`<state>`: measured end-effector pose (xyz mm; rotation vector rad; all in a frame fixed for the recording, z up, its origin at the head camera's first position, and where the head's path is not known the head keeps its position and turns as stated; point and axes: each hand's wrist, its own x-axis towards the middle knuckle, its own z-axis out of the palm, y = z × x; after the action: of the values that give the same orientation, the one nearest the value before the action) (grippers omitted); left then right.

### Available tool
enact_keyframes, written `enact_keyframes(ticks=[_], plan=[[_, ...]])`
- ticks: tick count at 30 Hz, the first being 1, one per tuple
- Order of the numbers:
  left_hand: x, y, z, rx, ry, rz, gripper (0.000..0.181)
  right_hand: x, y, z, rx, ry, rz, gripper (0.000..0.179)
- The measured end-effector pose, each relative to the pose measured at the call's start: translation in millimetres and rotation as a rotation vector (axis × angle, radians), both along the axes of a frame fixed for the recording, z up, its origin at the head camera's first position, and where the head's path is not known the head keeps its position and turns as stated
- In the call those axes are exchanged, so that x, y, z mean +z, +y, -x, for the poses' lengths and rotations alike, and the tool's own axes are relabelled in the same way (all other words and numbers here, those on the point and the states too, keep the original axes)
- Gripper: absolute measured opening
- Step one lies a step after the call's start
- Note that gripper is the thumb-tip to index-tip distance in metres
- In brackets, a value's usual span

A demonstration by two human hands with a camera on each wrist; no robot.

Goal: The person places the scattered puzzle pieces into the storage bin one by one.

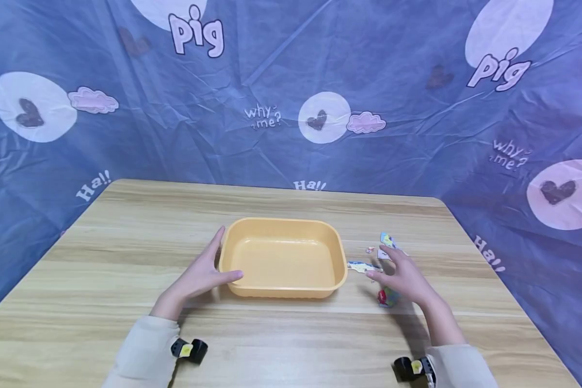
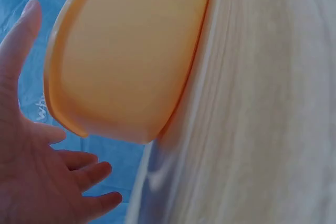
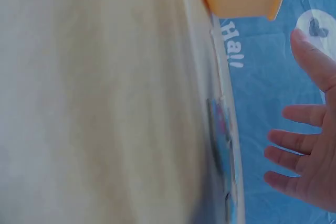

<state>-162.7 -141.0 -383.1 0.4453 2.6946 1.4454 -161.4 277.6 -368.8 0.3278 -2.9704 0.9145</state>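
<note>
A shallow orange-yellow plastic tray [image 1: 283,293] with rounded corners stands on the wooden table. My left hand [image 1: 205,271] is spread at the tray's left end, its thumb over the near left corner of the rim. In the left wrist view that hand [image 2: 58,171] shows its fingers loosely spread beside the tray wall [image 2: 121,66]. My right hand [image 1: 404,275] hovers to the right of the tray with nothing in it. Below and around it lie several flat, colourful printed pieces, among them a long blue-and-white one [image 1: 361,266] and a red-and-green one [image 1: 387,297], partly hidden by the hand.
The wooden table [image 1: 291,345] has rounded far corners. A blue printed cloth [image 1: 281,64] hangs behind it and along both sides. A small black camera is strapped to each wrist, on the left sleeve [image 1: 145,345] and the right sleeve [image 1: 463,366].
</note>
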Motion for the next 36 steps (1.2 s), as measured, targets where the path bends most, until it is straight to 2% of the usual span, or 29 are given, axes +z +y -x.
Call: enact_keyframes(ticks=[10, 19, 29, 36], plan=[[-6.5, -0.7, 2.2, -0.05, -0.059, -0.105, 0.101, -14.6, 10, -2.5, -0.035, 0.024, 0.034, 0.071], [-10.8, 3.9, 1.3, -0.035, -0.107, -0.144, 0.107, -23.6, 11, -3.2, -0.059, 0.031, 0.045, 0.066], [-15.4, 5.4, 0.9, -0.048, -0.103, -0.185, 0.109, -30.4, 11, -4.9, -0.085, -0.021, 0.049, 0.064], [-16.9, 5.7, 0.4, -0.061, -0.084, -0.22, 0.109, -35.1, 12, -3.7, -0.086, 0.021, 0.007, 0.063]])
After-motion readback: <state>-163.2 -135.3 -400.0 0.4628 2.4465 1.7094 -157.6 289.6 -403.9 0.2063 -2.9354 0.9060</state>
